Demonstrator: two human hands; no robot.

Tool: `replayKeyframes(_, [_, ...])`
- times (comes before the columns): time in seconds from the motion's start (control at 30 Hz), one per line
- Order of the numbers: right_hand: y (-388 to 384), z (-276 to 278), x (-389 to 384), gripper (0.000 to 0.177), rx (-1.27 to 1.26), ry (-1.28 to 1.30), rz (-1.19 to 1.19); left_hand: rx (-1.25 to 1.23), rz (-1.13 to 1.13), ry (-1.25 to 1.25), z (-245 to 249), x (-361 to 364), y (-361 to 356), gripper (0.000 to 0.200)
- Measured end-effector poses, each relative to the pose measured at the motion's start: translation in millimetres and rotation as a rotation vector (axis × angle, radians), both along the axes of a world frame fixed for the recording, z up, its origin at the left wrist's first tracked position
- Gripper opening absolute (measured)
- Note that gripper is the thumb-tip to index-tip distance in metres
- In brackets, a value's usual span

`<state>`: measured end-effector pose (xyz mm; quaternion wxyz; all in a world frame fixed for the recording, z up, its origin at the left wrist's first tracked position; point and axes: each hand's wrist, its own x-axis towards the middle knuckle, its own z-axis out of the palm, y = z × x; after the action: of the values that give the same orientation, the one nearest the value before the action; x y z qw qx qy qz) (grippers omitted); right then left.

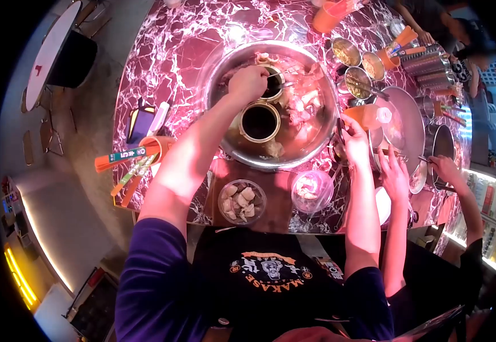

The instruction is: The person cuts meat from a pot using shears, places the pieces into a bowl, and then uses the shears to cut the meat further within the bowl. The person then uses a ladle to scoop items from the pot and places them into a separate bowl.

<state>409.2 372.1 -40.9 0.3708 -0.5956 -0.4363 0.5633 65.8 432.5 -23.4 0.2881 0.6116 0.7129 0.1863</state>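
Observation:
My left hand (249, 82) reaches over a large round metal pot (231, 153), fingers closed on a thin metal utensil (285, 85) that points right across the pot. Below that hand, two round pale-rimmed cups (260, 138) with dark insides stand in the broth. Pieces of meat (305, 105) fill the pot's right side. Just outside the right rim, my right hand (355, 139) is closed around a slim dark utensil (340, 126), partly hidden by the fingers. Two clear plastic tubs stand before me: one with pale chunks (241, 204), one with whitish pieces (307, 187).
A co-worker's hands (394, 174) work at my right beside a large round pan (410, 122). An orange-filled bottle (364, 117) and small metal bowls (346, 52) line the pot's right side. At left stands an orange cup of sticks (155, 149) on the marbled table (162, 51).

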Motion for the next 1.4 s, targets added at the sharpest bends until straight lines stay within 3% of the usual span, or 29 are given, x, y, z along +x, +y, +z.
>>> replayKeyframes(0.07, [-5,10,3,0.043,-0.006,-0.016,0.007,0.055,-0.009,-0.034,-16,-1,4,0.027])
replayKeyframes(0.17, [-13,17,10,0.04,0.053,-0.291,0.071,0.065,-0.028,-0.058,-17,4,12,0.026])
replayKeyframes(0.33, [-27,13,17,0.037,-0.093,-0.432,0.107,0.003,-0.234,0.207,5,30,34,0.025])
replayKeyframes(0.47, [-45,10,21,0.04,0.022,-0.542,0.078,0.063,-0.193,0.306,-62,63,79,0.022])
replayKeyframes(0.53, [-53,20,20,0.042,-0.08,-0.462,0.052,0.045,-0.278,0.329,-64,67,87,0.022])
replayKeyframes(0.6, [-62,23,22,0.042,-0.073,-0.449,0.033,-0.108,-0.142,0.191,-54,71,85,0.025])
replayKeyframes(0.7, [-73,19,28,0.043,-0.064,-0.39,0.002,-0.189,-0.169,0.099,-79,63,91,0.026])
replayKeyframes(0.73, [-75,17,30,0.043,-0.056,-0.349,-0.003,-0.188,-0.179,0.101,-78,58,89,0.026])
replayKeyframes(0.8, [-77,9,33,0.043,-0.048,-0.347,-0.015,-0.19,-0.166,-0.156,-78,50,82,0.025])
replayKeyframes(1.07, [-78,11,21,0.045,-0.044,-0.278,-0.012,-0.101,-0.138,-0.357,-115,49,75,0.023])
replayKeyframes(1.17, [-70,15,18,0.043,-0.007,-0.546,0.083,-0.115,-0.094,-0.557,-128,43,75,0.025])
replayKeyframes(1.33, [-16,50,-18,0.047,-0.061,-1.056,0.265,-0.029,-0.122,-0.213,-59,34,56,0.023])
replayKeyframes(1.4, [2,57,-29,0.049,-0.094,-1.104,0.294,-0.011,-0.203,-0.071,-32,35,54,0.022])
